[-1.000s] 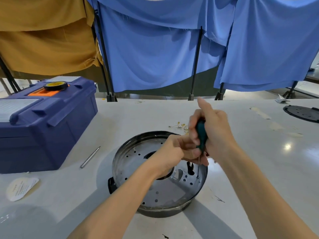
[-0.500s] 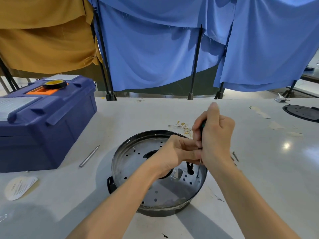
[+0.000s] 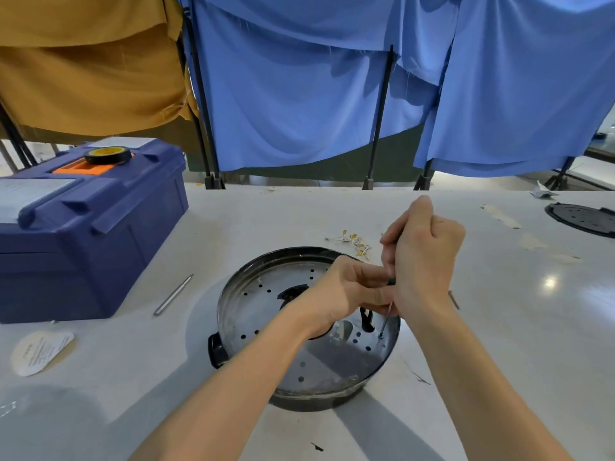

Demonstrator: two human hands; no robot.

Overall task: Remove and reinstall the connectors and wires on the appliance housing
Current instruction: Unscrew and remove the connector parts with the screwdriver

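Note:
A round metal appliance housing point(image 3: 266, 314) with a perforated plate lies on the white table. My right hand point(image 3: 422, 257) grips a green-handled screwdriver point(image 3: 386, 319) upright, its tip on a screw near the housing's right rim. My left hand point(image 3: 349, 291) is curled beside the shaft over the plate's centre, its fingertips pinching the screwdriver just under the handle. A black connector point(image 3: 366, 322) sticks up from the plate just left of the shaft. A bundle of loose wires with yellow terminals point(image 3: 354, 242) lies on the table behind the housing.
A blue toolbox point(image 3: 83, 227) with a tape roll point(image 3: 108, 155) on its lid stands at the left. A metal rod point(image 3: 173, 295) lies between it and the housing. A paper label point(image 3: 40, 351) lies front left, a black perforated lid point(image 3: 582, 219) far right. Blue and ochre cloths hang behind.
My right hand has turned on the screwdriver and now covers most of its green handle. The left hand stays beside the shaft. The housing has not moved.

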